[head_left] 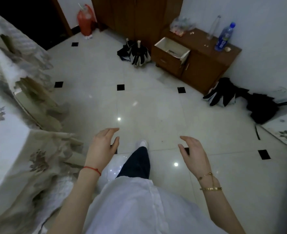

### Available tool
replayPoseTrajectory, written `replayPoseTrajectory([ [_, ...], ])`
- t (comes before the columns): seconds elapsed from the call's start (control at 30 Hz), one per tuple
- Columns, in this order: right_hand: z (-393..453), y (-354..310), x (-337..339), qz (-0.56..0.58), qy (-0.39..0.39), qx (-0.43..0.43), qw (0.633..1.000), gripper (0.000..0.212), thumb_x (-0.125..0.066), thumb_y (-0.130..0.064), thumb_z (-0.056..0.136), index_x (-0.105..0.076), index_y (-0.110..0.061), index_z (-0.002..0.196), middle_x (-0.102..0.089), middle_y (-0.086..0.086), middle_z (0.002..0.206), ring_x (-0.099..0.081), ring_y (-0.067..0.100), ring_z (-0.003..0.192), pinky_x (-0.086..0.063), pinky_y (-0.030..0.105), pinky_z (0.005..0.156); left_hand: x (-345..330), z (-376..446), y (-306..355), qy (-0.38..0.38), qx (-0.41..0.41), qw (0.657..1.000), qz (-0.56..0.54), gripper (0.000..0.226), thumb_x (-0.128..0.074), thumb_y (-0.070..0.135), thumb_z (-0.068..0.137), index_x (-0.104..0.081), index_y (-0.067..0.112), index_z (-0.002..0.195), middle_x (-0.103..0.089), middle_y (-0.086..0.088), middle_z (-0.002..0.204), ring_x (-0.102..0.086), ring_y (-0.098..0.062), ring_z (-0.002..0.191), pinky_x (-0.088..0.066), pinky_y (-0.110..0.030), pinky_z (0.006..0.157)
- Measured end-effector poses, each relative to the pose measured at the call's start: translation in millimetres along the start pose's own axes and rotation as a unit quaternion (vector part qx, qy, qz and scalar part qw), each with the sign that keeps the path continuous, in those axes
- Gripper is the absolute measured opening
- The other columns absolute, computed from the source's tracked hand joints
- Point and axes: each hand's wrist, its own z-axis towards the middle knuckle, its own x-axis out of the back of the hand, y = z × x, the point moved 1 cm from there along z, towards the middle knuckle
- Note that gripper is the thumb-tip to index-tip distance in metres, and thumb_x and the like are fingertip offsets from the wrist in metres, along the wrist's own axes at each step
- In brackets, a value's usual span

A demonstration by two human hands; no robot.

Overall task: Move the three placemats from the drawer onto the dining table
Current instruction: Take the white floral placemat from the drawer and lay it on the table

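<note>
A low brown cabinet point(205, 65) stands against the far wall, its white-lined drawer point(172, 48) pulled out; I see only a small dark item inside, no placemat plainly visible. The dining table point(7, 149), draped in a flowered cloth, fills the left edge. My left hand point(104, 144) and my right hand point(193, 149) hang in front of me over the tiled floor, fingers relaxed, holding nothing. One leg steps forward between them.
Folded dark umbrellas point(136, 53) lie on the floor left of the cabinet, more dark items point(240, 100) to its right. Bottles point(223, 38) and a plastic bag sit on the cabinet top. A red bag point(85, 21) leans by a tall wardrobe. A flowered sheet point(284, 130) lies at right.
</note>
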Motion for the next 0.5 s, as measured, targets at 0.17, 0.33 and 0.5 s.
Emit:
replayPoseTrajectory([
  [0.17, 139, 4, 20, 0.001, 0.026, -0.001, 1.000, 0.034, -0.055, -0.023, 0.095, -0.057, -0.010, 0.127, -0.061, 0.007, 0.124, -0.052, 0.021, 0.118, -0.036, 0.024, 0.101, -6, 139, 9, 0.003, -0.013, 1.000, -0.003, 0.031, -0.060, 0.017, 0.092, -0.062, 0.010, 0.121, -0.068, -0.010, 0.114, -0.064, -0.028, 0.102, -0.051, -0.037, 0.089],
  [0.33, 280, -3, 55, -0.006, 0.080, 0.009, 0.997, 0.034, -0.056, -0.022, 0.095, -0.057, -0.010, 0.127, -0.061, 0.007, 0.123, -0.053, 0.022, 0.115, -0.034, 0.023, 0.101, 5, 293, 21, 0.002, -0.049, 0.999, 0.004, 0.044, -0.041, 0.036, 0.090, -0.063, 0.011, 0.119, -0.068, -0.009, 0.111, -0.065, -0.030, 0.099, -0.053, -0.042, 0.087],
  [0.5, 367, 8, 60, 0.001, 0.079, -0.025, 0.997, 0.033, -0.055, -0.022, 0.096, -0.057, -0.010, 0.126, -0.061, 0.007, 0.123, -0.052, 0.022, 0.116, -0.035, 0.025, 0.100, -1, 406, 32, -0.010, -0.071, 0.997, 0.013, 0.038, -0.048, 0.031, 0.090, -0.063, 0.011, 0.118, -0.069, -0.008, 0.110, -0.065, -0.030, 0.099, -0.054, -0.044, 0.085],
])
